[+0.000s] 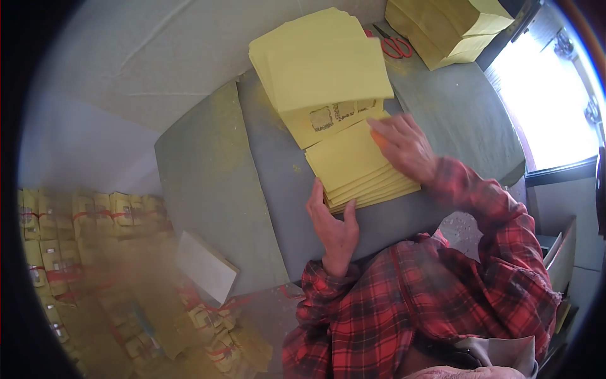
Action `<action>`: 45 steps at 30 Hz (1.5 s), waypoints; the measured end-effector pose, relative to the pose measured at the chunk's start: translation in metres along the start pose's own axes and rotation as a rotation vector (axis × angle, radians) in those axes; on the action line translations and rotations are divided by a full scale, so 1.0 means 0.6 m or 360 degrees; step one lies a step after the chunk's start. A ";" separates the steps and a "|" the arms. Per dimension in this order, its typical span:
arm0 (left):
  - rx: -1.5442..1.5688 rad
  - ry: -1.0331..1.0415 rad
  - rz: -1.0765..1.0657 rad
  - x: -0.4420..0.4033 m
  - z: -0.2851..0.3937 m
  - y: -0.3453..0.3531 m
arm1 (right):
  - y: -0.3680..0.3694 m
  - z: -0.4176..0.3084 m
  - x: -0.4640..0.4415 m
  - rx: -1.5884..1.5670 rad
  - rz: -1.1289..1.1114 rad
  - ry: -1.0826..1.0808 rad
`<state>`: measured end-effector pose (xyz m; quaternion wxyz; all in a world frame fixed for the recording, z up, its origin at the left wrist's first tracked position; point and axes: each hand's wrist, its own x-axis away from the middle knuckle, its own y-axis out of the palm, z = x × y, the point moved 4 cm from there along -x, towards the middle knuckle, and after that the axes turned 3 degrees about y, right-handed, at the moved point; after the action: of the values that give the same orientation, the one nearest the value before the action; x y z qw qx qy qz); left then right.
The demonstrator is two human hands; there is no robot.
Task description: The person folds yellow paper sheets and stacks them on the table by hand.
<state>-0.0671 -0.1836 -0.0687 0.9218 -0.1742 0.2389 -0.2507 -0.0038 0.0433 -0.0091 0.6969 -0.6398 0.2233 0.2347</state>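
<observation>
A fanned stack of yellow paper envelopes (347, 161) lies in front of me, their lower edges stepped. My left hand (334, 227) rests at the stack's lower left corner, thumb and fingers spread against its edges. Over the upper right part of the stack is my right hand (407, 148), its fingers curled on a small orange object (379, 139). That object is mostly hidden by the fingers, so its kind does not show. Just beyond lies a taller pile of yellow paper sheets (322, 63), with dark printed boxes along its near edge.
Red-handled scissors (396, 47) lie behind the pile, beside a yellow paper bundle (448, 28). Grey boards (208, 196) cover the table. A white block (207, 268) sits at its left edge. Lower left, several yellow packets (123, 211) are bound with red bands. A bright window (546, 101) is at right.
</observation>
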 end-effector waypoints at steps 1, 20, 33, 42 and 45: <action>0.0018 0.0006 0.0014 -0.001 0.000 0.001 | -0.012 -0.013 0.005 -0.0056 -0.0056 0.0007; 0.0036 0.0034 0.0074 0.006 -0.003 0.003 | 0.018 -0.047 0.023 -0.0544 -0.1345 0.0279; -0.0095 0.0107 -0.0001 0.008 -0.004 -0.001 | 0.041 0.046 -0.109 0.0134 0.0268 0.0025; 0.0041 0.0054 0.0090 0.004 -0.001 0.001 | -0.012 -0.043 -0.026 -0.0592 -0.0632 0.0239; 0.0000 0.0085 0.0069 0.004 -0.001 0.001 | 0.009 -0.019 -0.126 0.0129 -0.0074 0.0154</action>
<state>-0.0653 -0.1848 -0.0703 0.9203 -0.1624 0.2671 -0.2352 -0.0671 0.0292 0.0317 0.7160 -0.6266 0.2511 0.1781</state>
